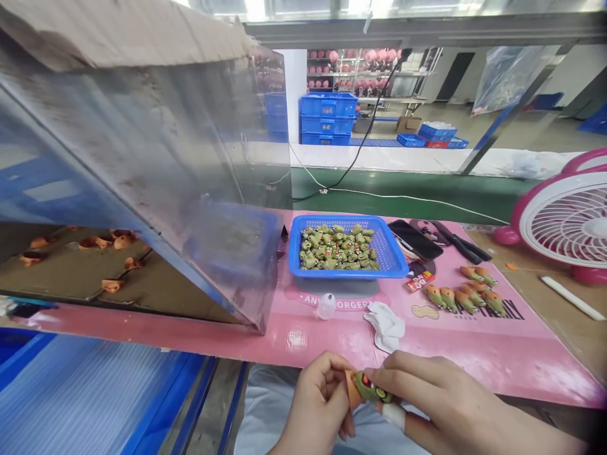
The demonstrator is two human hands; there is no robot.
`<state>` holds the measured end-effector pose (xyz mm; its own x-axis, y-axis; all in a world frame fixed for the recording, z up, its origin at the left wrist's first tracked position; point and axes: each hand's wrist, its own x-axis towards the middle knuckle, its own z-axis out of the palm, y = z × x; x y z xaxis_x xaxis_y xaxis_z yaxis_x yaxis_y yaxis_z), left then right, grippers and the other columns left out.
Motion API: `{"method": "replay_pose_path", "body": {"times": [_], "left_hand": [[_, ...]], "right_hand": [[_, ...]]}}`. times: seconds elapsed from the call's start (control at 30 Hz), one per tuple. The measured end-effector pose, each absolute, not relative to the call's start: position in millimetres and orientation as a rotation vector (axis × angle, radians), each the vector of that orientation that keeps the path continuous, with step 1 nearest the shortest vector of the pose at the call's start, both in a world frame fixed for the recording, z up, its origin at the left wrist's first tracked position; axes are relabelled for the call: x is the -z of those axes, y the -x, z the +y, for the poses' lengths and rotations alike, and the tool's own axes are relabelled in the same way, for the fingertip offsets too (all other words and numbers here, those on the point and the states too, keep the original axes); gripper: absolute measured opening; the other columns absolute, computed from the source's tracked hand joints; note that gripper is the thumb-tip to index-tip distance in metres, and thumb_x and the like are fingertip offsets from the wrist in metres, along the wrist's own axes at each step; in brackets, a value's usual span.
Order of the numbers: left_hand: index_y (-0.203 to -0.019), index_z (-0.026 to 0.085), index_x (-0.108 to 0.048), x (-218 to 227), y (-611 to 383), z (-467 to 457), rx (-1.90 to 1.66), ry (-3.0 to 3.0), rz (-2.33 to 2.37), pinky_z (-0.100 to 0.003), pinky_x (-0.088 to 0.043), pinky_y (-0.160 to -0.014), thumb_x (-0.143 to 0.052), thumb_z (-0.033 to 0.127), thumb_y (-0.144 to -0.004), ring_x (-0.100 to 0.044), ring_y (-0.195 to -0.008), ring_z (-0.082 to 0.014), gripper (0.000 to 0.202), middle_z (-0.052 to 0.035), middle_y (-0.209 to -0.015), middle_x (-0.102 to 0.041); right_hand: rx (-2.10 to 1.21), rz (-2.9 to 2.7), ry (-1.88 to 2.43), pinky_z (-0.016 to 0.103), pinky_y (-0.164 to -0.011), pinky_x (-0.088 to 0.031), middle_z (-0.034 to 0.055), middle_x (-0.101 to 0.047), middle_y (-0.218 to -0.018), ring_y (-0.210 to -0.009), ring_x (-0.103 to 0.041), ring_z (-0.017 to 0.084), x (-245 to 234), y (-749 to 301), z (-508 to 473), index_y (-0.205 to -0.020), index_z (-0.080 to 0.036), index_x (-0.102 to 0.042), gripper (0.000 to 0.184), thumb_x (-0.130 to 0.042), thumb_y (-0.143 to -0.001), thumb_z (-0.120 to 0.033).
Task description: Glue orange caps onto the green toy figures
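Observation:
Low in the middle, over my lap, both hands meet at a small moulded piece. My left hand (318,399) is closed, pinching its orange cup-like part (352,390). My right hand (429,388), with a white wrap on one finger, is closed on the green part (372,387), which has red and yellow-black markings. The orange and green parts touch; how they fit is hidden by my fingers. Just beyond lie a crumpled white cloth (386,325) and a small translucent bottle (326,306). A blue basket (398,265) holds many similar green pieces (336,248).
Several orange-and-green pieces (467,297) lie on the pink mat at right, near a black phone (416,240) and a red packet (420,282). A pink-white fan (569,215) stands far right. At left, a metal housing (190,158) covers a brown belt (161,291) carrying orange parts.

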<state>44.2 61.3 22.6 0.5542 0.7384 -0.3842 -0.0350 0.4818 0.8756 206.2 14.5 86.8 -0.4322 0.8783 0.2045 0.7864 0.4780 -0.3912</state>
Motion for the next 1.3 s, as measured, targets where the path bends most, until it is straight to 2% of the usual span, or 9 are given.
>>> {"method": "replay_pose_path", "body": {"times": [0.23,0.47,0.6,0.7,0.77,0.83,0.97,1.13,1.3], "left_hand": [[-0.07,0.015,-0.047,-22.8,-48.4,59.5,-0.558,-0.974,0.879,-0.014,-0.028,-0.032,-0.05,0.019,-0.071,-0.04,-0.031,-0.0036,0.005,0.0065,-0.047,-0.048],[-0.068,0.015,-0.048,-23.9,-49.1,58.8,-0.573,-1.033,0.918,-0.016,-0.033,-0.035,-0.048,0.014,-0.068,-0.041,-0.035,-0.005,0.001,0.0061,-0.049,-0.047],[-0.067,0.015,-0.047,-26.2,-48.8,60.4,-0.557,-1.038,0.898,-0.016,-0.033,-0.037,-0.05,0.015,-0.07,-0.042,-0.036,-0.005,0.004,0.0063,-0.049,-0.046],[-0.078,0.016,-0.049,-28.0,-47.4,60.5,-0.601,-1.002,0.829,-0.016,-0.036,-0.04,-0.054,0.022,-0.074,-0.046,-0.04,-0.0048,0.009,0.0042,-0.059,-0.052],[-0.096,0.019,-0.047,-26.8,-45.8,58.7,-0.649,-0.951,0.778,-0.018,-0.038,-0.041,-0.055,0.035,-0.076,-0.05,-0.041,-0.0054,0.027,0.0013,-0.074,-0.056],[-0.103,0.021,-0.044,-23.2,-44.6,55.3,-0.662,-0.899,0.737,-0.019,-0.039,-0.04,-0.051,0.048,-0.077,-0.052,-0.041,-0.0071,0.038,0.0002,-0.077,-0.057],[-0.08,0.019,-0.049,-14.0,-45.5,46.0,-0.607,-0.869,0.765,-0.02,-0.038,-0.038,-0.037,0.059,-0.079,-0.049,-0.038,-0.0101,0.041,0.002,-0.054,-0.053],[-0.075,0.02,-0.05,-9.8,-48.2,35.9,-0.609,-0.917,0.854,-0.021,-0.039,-0.039,-0.039,0.059,-0.078,-0.045,-0.04,-0.0106,0.041,0.0028,-0.051,-0.048],[-0.075,0.017,-0.051,-13.9,-48.1,33.7,-0.625,-1.032,0.822,-0.018,-0.035,-0.036,-0.034,0.06,-0.08,-0.041,-0.039,-0.0082,0.046,0.0029,-0.052,-0.045]], "right_hand": [[-0.152,-2.378,1.37,0.025,-0.047,-0.049,0.004,-0.057,-0.076,-0.058,-0.057,0.016,-75.7,-201.2,10.9,-0.1,-0.016,-0.052,0.032,-0.031,-0.078,-0.004],[-0.239,-2.35,1.344,0.024,-0.052,-0.049,0.0041,-0.056,-0.074,-0.06,-0.057,0.015,-62.0,-200.9,6.4,-0.096,-0.016,-0.051,0.033,-0.028,-0.078,-0.001],[-0.233,-2.309,1.341,0.023,-0.052,-0.049,0.0048,-0.056,-0.076,-0.062,-0.058,0.015,-61.7,-202.3,4.4,-0.101,-0.015,-0.05,0.034,-0.027,-0.079,-0.002],[-0.208,-2.268,1.349,0.023,-0.055,-0.05,0.0057,-0.056,-0.078,-0.064,-0.058,0.015,-64.2,-206.0,5.4,-0.106,-0.015,-0.048,0.034,-0.029,-0.08,-0.003],[-0.168,-2.24,1.362,0.023,-0.055,-0.051,0.0061,-0.057,-0.079,-0.064,-0.058,0.014,-66.7,-208.1,6.6,-0.107,-0.015,-0.048,0.033,-0.032,-0.081,-0.004],[-0.151,-2.21,1.37,0.023,-0.055,-0.05,0.0064,-0.057,-0.079,-0.065,-0.058,0.014,-67.9,-208.6,7.2,-0.108,-0.014,-0.048,0.032,-0.034,-0.082,-0.005],[-0.175,-2.155,1.306,0.021,-0.057,-0.05,0.0067,-0.056,-0.077,-0.066,-0.058,0.013,-63.4,-202.9,5.1,-0.107,-0.012,-0.049,0.025,-0.039,-0.085,-0.009],[-0.009,-1.999,1.346,0.021,-0.057,-0.049,0.0065,-0.059,-0.079,-0.067,-0.059,0.013,-55.0,-189.4,-2.6,-0.104,-0.013,-0.051,0.019,-0.042,-0.088,-0.014],[0.136,-1.907,1.384,0.019,-0.051,-0.046,0.0027,-0.058,-0.072,-0.058,-0.057,0.01,-55.6,-184.3,-9.2,-0.095,-0.016,-0.054,0.015,-0.04,-0.09,-0.017]]}}
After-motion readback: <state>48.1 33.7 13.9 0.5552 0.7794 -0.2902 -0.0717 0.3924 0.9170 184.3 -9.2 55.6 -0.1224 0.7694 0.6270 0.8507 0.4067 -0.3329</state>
